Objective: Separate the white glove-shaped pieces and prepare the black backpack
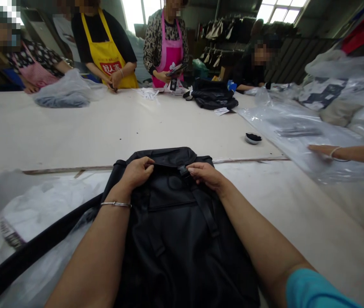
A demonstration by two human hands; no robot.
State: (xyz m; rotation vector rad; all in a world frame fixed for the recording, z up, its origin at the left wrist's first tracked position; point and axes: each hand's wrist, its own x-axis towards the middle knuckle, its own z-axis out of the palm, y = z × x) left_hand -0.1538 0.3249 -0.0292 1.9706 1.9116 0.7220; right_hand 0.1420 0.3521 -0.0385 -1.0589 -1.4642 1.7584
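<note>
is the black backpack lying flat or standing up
Lying flat: the black backpack is spread on the table, with the left hand and right hand gripping its top edge.

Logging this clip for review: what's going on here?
A person's left hand and right hand grip the top edge of a black backpack lying flat on a white table. Clear plastic bags lie beside it. Across the table, other people in aprons handle bags; a co-worker's hand presses plastic sheeting.
</note>
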